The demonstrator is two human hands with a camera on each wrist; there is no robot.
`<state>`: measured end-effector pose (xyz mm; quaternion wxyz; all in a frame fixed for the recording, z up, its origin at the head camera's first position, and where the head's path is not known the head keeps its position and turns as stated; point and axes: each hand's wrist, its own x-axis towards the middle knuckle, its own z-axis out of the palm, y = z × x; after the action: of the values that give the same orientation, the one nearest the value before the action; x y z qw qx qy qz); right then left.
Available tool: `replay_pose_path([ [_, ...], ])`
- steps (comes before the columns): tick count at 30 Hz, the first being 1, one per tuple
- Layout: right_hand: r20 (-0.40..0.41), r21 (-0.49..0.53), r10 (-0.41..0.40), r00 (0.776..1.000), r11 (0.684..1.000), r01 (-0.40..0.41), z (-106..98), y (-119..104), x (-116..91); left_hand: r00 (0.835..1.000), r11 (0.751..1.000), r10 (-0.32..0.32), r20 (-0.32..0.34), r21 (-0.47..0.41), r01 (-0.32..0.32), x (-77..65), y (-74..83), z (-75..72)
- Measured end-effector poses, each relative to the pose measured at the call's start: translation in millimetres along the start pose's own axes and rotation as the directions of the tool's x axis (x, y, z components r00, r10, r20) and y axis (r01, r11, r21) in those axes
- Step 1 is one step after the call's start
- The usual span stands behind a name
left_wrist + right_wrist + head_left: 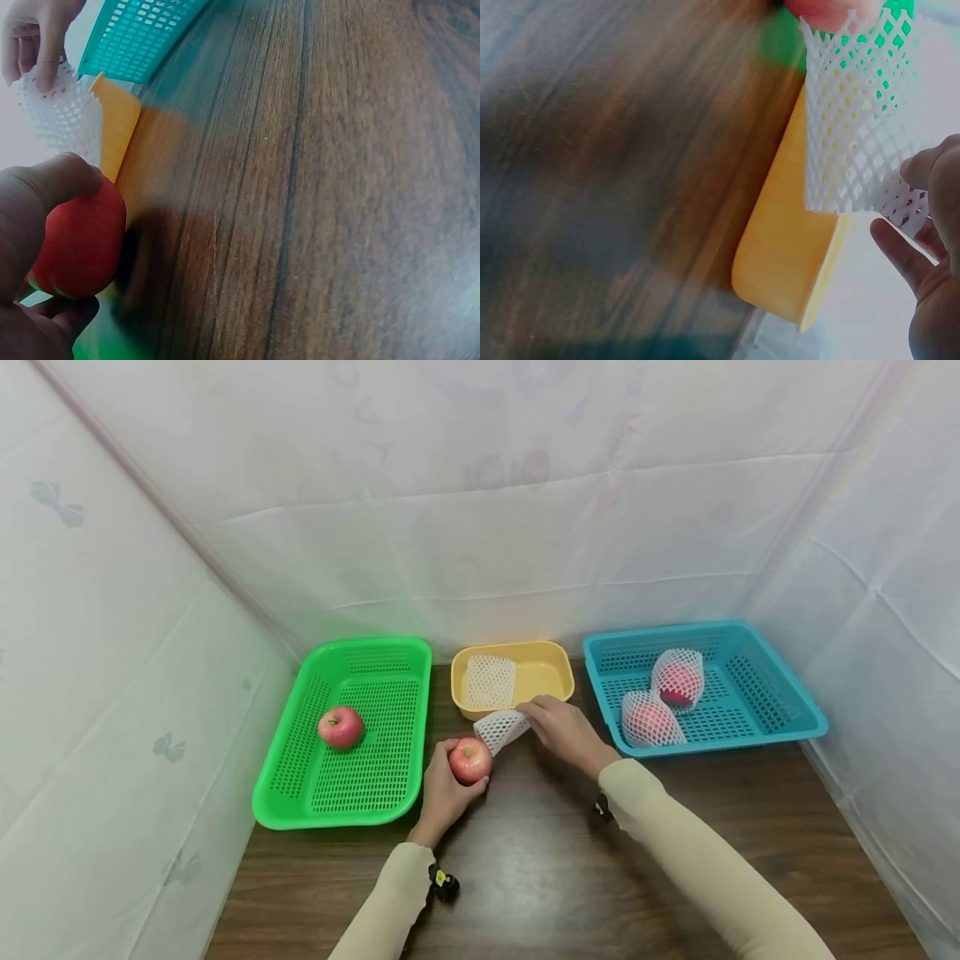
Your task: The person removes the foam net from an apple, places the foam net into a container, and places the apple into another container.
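My left hand (445,789) grips a red apple (470,761) with fingers and thumb around its sides, in front of the yellow basket. The right hand (558,727) pinches one end of a white foam fruit net (501,727). The net's other end points at the apple and overlaps its edge in the head view. In the right wrist view the net (859,127) hangs widened toward the apple (832,11). The left wrist view shows the apple (81,244) in the left hand, with the net (60,112) beyond it.
A green basket (341,818) on the left holds one bare apple (341,727). The small yellow basket (558,670) in the middle holds a flat foam net (490,682). A blue basket (787,693) on the right holds two netted apples (651,720). White curtains (480,543) stand behind and beside.
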<state>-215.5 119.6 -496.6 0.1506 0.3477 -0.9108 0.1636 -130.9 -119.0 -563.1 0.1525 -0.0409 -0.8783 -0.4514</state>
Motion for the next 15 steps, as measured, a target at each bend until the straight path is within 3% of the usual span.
replay_pose_path([
  [8, -0.058, 0.015, -0.005, 0.998, 1.0, 0.006, -6.3, 1.4, 6.9, 0.999, 1.0, 0.019, -0.028, 0.005, -0.019, -0.9, 0.0, 0.6],
  [15, -0.054, 0.052, 0.031, 0.998, 0.998, -0.029, -11.3, 3.0, 11.9, 1.0, 1.0, -0.005, -0.004, 0.005, 0.005, -1.2, 0.8, 2.6],
])
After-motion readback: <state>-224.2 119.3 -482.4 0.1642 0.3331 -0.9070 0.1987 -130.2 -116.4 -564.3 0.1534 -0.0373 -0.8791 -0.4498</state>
